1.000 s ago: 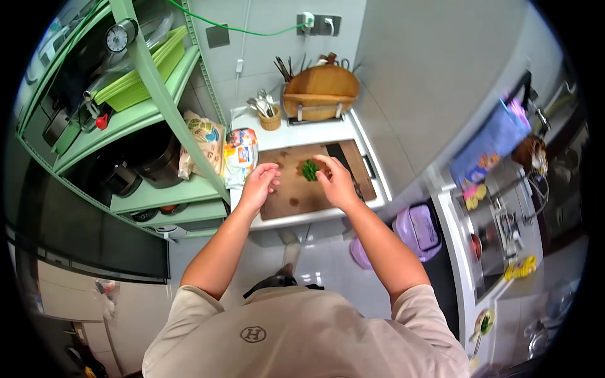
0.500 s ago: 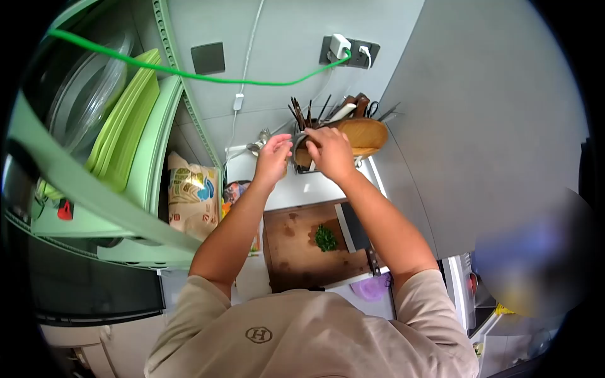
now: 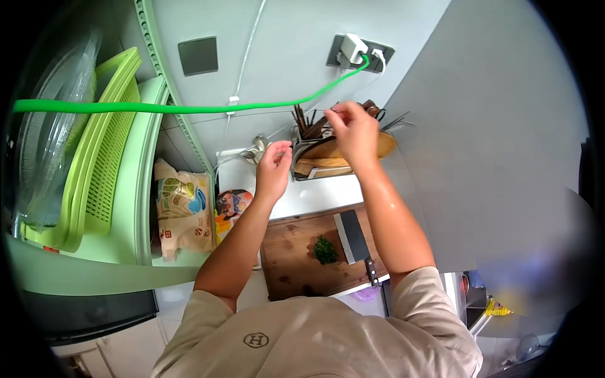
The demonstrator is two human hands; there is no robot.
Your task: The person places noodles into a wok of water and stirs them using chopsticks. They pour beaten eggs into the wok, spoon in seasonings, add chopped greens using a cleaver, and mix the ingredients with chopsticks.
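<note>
My left hand [image 3: 273, 171] is above the white counter with fingers loosely bent and apart, holding nothing visible. Just right of it stands a rack [image 3: 297, 177] with chopsticks [image 3: 299, 115], dark handles and round wooden boards [image 3: 386, 146]. My right hand [image 3: 358, 140] is raised over this rack, thumb and forefinger pinched near the handles; anything between them is too small to make out. Nearer my body, chopped green herbs [image 3: 325, 250] lie on a wooden cutting board [image 3: 293, 236]. Beside them rests a cleaver [image 3: 354, 236], its handle toward me.
A green shelf [image 3: 142, 208] at left carries green baskets [image 3: 110, 157] and clear plastic lids. A printed paper bag [image 3: 184, 208] stands beside it. The green cable [image 3: 252, 107] crosses in front of the wall to a socket [image 3: 384, 55]. A grey panel [image 3: 491, 145] borders the right.
My right hand has moved up and right from the rack's left end, uncovering the rack's front. My left hand stays nearly in place. The view has shifted, showing the whole cleaver.
</note>
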